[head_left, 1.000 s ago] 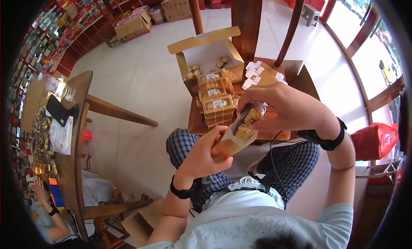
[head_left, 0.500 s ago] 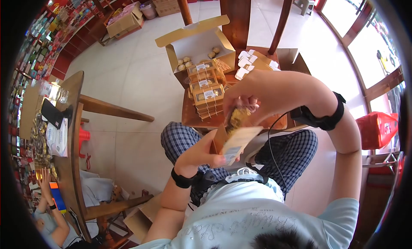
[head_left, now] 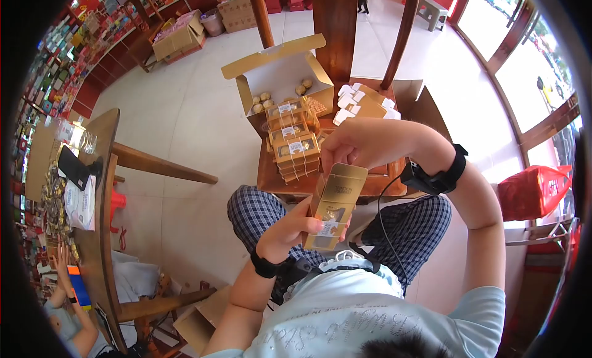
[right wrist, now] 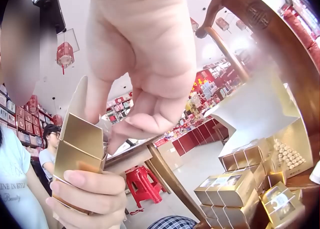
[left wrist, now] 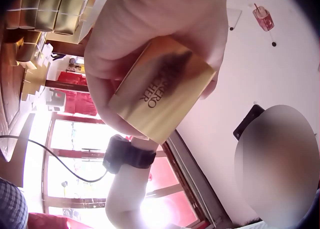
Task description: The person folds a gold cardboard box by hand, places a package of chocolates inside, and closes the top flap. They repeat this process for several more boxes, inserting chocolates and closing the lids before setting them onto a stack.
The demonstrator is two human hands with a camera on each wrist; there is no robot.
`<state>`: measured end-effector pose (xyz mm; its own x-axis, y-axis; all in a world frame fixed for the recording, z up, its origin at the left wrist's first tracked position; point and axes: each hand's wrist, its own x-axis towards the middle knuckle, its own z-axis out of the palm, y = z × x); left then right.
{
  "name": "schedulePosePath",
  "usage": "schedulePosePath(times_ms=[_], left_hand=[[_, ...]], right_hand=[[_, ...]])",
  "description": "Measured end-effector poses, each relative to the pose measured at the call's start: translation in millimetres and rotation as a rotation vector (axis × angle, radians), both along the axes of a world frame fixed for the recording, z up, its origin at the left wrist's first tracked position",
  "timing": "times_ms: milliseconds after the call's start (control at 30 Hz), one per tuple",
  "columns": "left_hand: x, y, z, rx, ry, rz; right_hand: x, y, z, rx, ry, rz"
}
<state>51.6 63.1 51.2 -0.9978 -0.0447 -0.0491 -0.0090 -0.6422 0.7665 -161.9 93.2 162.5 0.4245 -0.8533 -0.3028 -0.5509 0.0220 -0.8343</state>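
My left hand (head_left: 290,225) grips a small gold chocolate box (head_left: 346,184) from below, its top end open with a flap raised. Gold-wrapped chocolates (head_left: 333,212) show through the window, and the left wrist view shows dark lettering on one gold face. Above the open end, my right hand (head_left: 357,141) points its fingers down into it. In the right wrist view, its thumb and fingertip pinch a bit of clear plastic (right wrist: 105,125) at the opening; most of that plastic is hidden inside. Just beyond the hands stand stacked, filled gold boxes (head_left: 295,149).
A large open carton (head_left: 280,77) with loose round chocolates (head_left: 262,102) stands on the wooden chair (head_left: 269,179), beside unfilled folded boxes (head_left: 370,105). To the left is a wooden table (head_left: 106,204), with another person's hand (head_left: 63,265) at its edge. A red bag (head_left: 533,193) sits right.
The chocolates, earlier held outside the box in my right hand, have gone down into it. My left hand has turned the box upright, its window now facing me.
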Motion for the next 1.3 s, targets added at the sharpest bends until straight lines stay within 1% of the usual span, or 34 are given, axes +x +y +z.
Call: schedulePosePath(times_ms=[67,133,233,267,333,367,433,567,633,767,867,933,967,1033,1200,1233,1267,1300], left_hand=[[-1.2,-1.0,0.2,0.001,0.002,0.009],[-1.0,-0.9,1.7,0.051,-0.011,0.025],[-1.4,-0.9,2.7,0.102,-0.015,0.018],[-2.3,-1.4,1.7,0.103,-0.015,0.017],[-4.2,-2.7,-1.3,0.086,0.001,-0.011],[-4.3,-1.9,-0.8,0.085,0.000,-0.014],[-3.1,1.3,2.2,0.015,-0.032,-0.013],[0.8,3.5,7.2,-0.009,-0.048,-0.026],[0.8,2.6,2.9,0.005,-0.045,-0.024],[-1.6,4.0,-2.0,0.025,-0.040,-0.010],[-2.8,5.8,-4.1,0.073,-0.024,0.012],[-4.1,6.2,-1.9,0.078,0.006,0.025],[-4.6,6.5,-0.8,0.078,0.006,0.029],[-4.9,7.0,0.7,0.059,0.010,0.042],[-3.9,9.9,0.6,0.067,-0.005,0.048],[-6.6,8.6,0.2,0.074,-0.005,0.054],[-7.6,7.1,-0.7,0.063,-0.001,0.041],[-7.8,7.9,-1.9,0.070,-0.006,0.037]], right_hand=[[-1.3,-0.1,-0.6,0.005,-0.034,-0.026],[-1.8,-1.6,-1.0,-0.030,0.116,-0.092],[-3.3,-3.7,-4.9,-0.031,0.171,-0.070],[-3.8,-2.4,-6.8,-0.030,0.171,-0.071],[-4.9,1.7,-10.3,-0.161,0.003,0.000],[-4.0,1.8,-9.9,-0.161,0.003,-0.002],[-0.4,1.2,-6.5,-0.168,0.065,0.070],[6.9,6.4,0.1,-0.104,0.090,0.065],[8.1,9.5,4.2,-0.155,0.155,0.043],[5.4,12.8,-4.7,-0.235,0.174,0.011],[4.6,17.5,-11.6,-0.262,0.154,-0.046],[1.4,19.3,-19.0,-0.365,-0.018,-0.070],[0.8,20.3,-19.4,-0.366,-0.020,-0.066],[1.7,21.6,-17.6,-0.217,-0.191,-0.158],[0.8,20.5,-27.1,-0.194,-0.209,-0.145],[-2.8,18.9,-26.5,-0.192,-0.202,-0.121],[-4.2,18.5,-26.1,-0.211,-0.140,-0.118],[-4.5,20.4,-27.1,-0.203,-0.143,-0.123]])
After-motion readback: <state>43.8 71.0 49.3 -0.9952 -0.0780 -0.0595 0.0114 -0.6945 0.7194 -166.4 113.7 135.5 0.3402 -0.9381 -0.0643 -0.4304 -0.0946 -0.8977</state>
